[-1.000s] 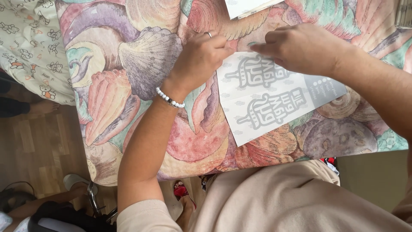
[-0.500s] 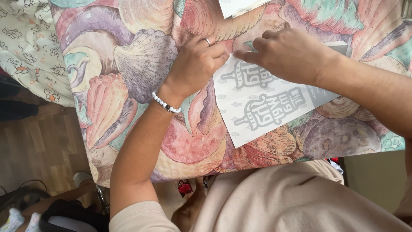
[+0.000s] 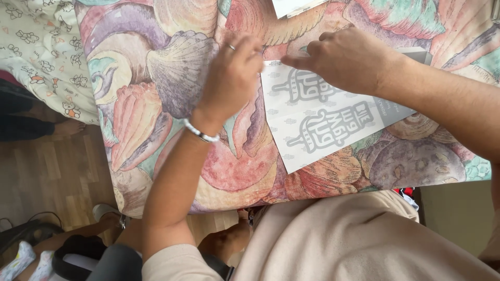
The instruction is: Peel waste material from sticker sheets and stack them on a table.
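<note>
Your left hand [image 3: 232, 78] pinches the corner of the grey patterned sheet [image 3: 323, 122], fingers pressed together. Your right hand [image 3: 346, 60] rests curled on top of it, holding it against the shell-printed cloth [image 3: 156, 73].

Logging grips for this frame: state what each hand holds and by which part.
Both hands work the white printed sheet at its top-left corner: left hand at the corner edge, right hand pressing its upper part. Whether either pinches it cannot be told.
</note>
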